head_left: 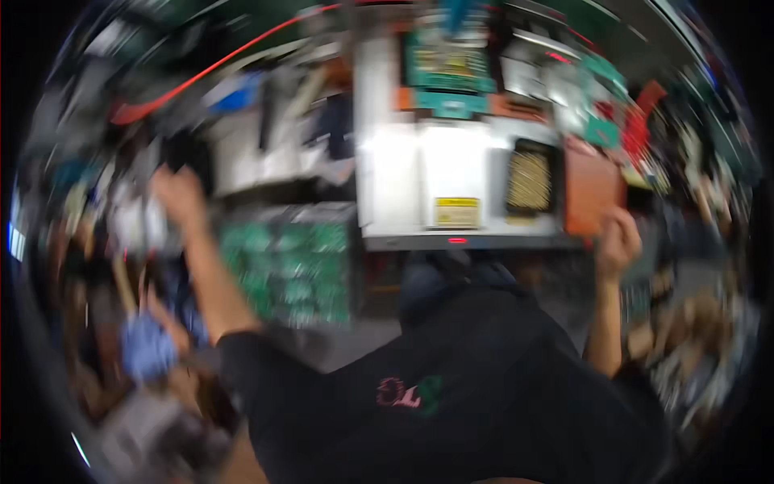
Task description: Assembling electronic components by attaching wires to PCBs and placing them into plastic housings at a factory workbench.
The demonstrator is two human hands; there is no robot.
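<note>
My left arm reaches far out to the left, and my left hand [179,195] is beside a dark black item [190,153]. Motion blur smears its fingers, so whether it grips that item does not show. My right hand [618,242] has its fingers curled together by the near right corner of an orange-brown panel or tray [591,189]. What those fingers hold, if anything, cannot be made out. Left of the panel, a black tray [513,181] filled with small brass-coloured pieces lies on the white worktable [389,181].
A green and teal fixture [450,73] stands at the back of the table. A yellow label [457,213] marks its front part. Below left is a crate of green pieces [286,262], possibly wrapped. Another person in blue [147,347] is at the far left. A red-orange strip [218,68] runs above.
</note>
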